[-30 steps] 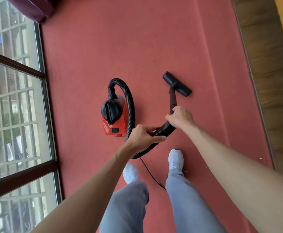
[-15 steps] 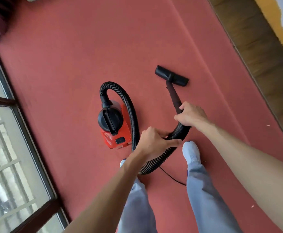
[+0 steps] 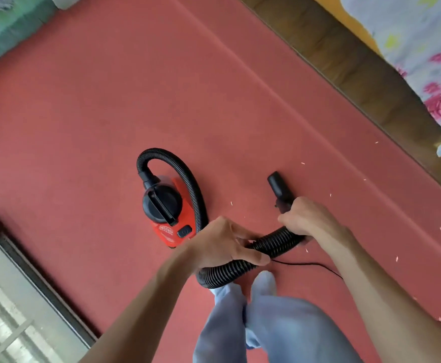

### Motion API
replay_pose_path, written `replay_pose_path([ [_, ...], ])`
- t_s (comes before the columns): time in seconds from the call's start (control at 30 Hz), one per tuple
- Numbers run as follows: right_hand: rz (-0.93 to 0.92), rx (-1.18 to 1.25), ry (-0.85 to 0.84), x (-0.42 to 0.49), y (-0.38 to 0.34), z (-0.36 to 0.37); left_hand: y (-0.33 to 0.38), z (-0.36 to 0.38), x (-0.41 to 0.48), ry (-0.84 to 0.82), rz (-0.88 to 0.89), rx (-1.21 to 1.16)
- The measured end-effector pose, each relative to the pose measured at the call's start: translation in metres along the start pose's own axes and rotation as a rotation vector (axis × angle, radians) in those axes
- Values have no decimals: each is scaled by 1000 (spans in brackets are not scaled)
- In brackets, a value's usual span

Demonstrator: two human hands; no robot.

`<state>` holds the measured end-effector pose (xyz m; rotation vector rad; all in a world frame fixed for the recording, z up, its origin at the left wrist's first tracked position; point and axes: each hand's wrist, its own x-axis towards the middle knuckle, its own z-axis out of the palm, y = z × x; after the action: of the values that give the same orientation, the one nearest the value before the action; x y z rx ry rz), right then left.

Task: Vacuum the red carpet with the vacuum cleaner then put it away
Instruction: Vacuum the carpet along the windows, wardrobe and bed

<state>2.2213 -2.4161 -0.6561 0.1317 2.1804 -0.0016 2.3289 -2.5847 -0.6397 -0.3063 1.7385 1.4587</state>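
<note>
A small red and black vacuum cleaner (image 3: 171, 218) sits on the red carpet (image 3: 109, 113) in front of my feet. Its black ribbed hose (image 3: 188, 176) arcs up from the body and loops back toward me. My left hand (image 3: 222, 244) grips the hose near the low bend. My right hand (image 3: 308, 218) grips the hose's end at the black nozzle tube. The black floor nozzle (image 3: 278, 187) sits on the carpet just beyond my right hand, seen end-on.
A thin black power cord (image 3: 316, 265) trails right across the carpet. Small pale scraps (image 3: 303, 163) dot the carpet on the right. A wooden floor strip (image 3: 358, 64) and a floral sheet (image 3: 423, 48) border the right; a window frame (image 3: 38, 281) runs along the lower left.
My view has swung right, so the window slid out left and the floral sheet came in. The nozzle has turned and drawn closer to my right hand. Both hands keep their grip on the hose.
</note>
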Motion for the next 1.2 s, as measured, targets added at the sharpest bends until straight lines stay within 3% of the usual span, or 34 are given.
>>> replay_pose_path([
  [0.3,31,259,125,36,53,29,-4,52,46,114,-20,92],
  [0.47,76,855,96,59,83,38,8,75,57,196,-42,26],
  [0.53,114,953,109,65,91,38,17,83,61,214,-50,-14],
  [0.87,-24,703,103,37,96,31,32,70,36,-65,-119,-163],
  [1.03,25,516,100,46,84,41,21,79,34,0,-150,-240],
  [1.2,41,527,138,61,81,49,3,96,53,95,-192,-312],
])
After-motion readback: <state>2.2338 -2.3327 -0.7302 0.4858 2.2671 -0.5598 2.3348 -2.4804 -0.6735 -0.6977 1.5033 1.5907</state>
